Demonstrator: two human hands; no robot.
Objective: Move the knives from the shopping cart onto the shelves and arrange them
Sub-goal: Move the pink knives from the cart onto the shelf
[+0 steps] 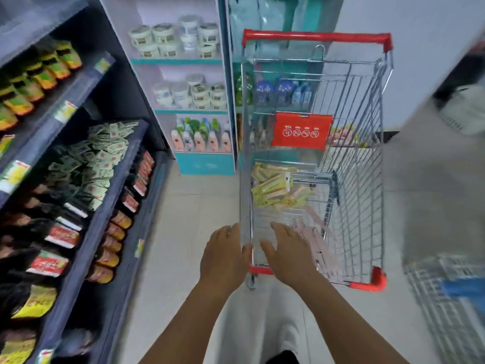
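Hands at the near end of the shopping cart (315, 164): the left hand (225, 256) is curling around the cart's near corner, seemingly to steady it, while the right hand (286, 250) is reaching in with fingers spread and holding nothing. Knives, in yellow packs (273, 187) and pink packs (315, 240), are lying on the basket floor, not yet moved to the shelves (86, 158) standing to the left.

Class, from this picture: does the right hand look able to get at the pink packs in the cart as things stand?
Probably yes. The right hand is already over the cart's open top, right beside the pink packs, with nothing covering them.
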